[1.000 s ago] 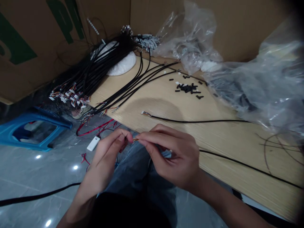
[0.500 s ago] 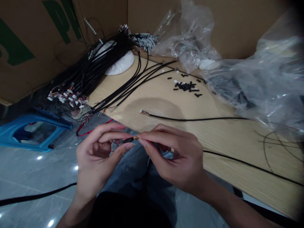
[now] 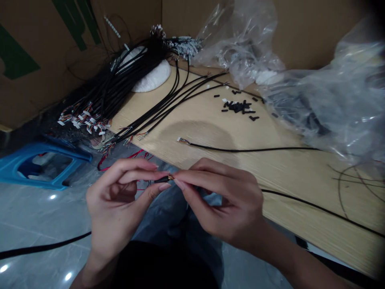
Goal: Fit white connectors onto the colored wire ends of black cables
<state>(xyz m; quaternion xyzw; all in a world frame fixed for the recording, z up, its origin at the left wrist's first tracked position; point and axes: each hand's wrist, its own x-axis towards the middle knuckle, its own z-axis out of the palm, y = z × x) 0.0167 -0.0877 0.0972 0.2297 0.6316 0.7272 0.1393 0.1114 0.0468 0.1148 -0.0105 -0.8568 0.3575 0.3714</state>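
Between the thumb and forefinger of my left hand is a short black sleeve. Thin orange-yellow wires come out of its right end. My right hand pinches these wires at the fingertips, close beside the sleeve; their far ends are hidden by the fingers. A black cable runs off to the right from behind my right hand; whether it joins the wires is hidden. Just beyond, on the table, lies another black cable with a small white connector on its end.
Short black sleeves lie piled on the wooden table. Several black cables stretch across its left side, beside a large cable bundle with white connectors. Clear plastic bags cover the right rear. A blue stool stands left.
My left hand has shifted slightly left, and my right hand slightly right. Both keep their pinch on the sleeve and the wires.
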